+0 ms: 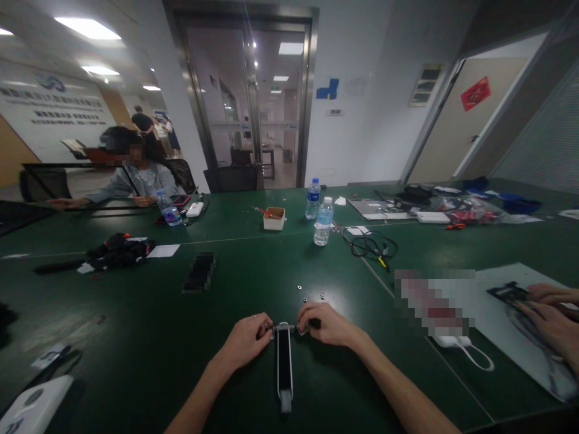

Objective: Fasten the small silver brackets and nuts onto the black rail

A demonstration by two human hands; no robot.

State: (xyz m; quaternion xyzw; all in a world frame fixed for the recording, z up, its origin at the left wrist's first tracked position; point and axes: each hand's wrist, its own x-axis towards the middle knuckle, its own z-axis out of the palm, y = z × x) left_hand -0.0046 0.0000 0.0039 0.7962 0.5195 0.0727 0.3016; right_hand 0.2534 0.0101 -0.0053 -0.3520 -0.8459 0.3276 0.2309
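Flanking the white-edged bar [284,364], left hand [249,333] and right hand [324,323] pinch metal fittings [299,329].

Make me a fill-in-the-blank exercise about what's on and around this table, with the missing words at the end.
1. The tabletop is ______ in colour.
2. The left hand and right hand are at the ______ end of the long black-and-white piece, not the one nearest the camera.
3. Just right of the small box stand ______ water bottles.
4. The paper on the pale door is ______.

Missing words: green; far; two; red.
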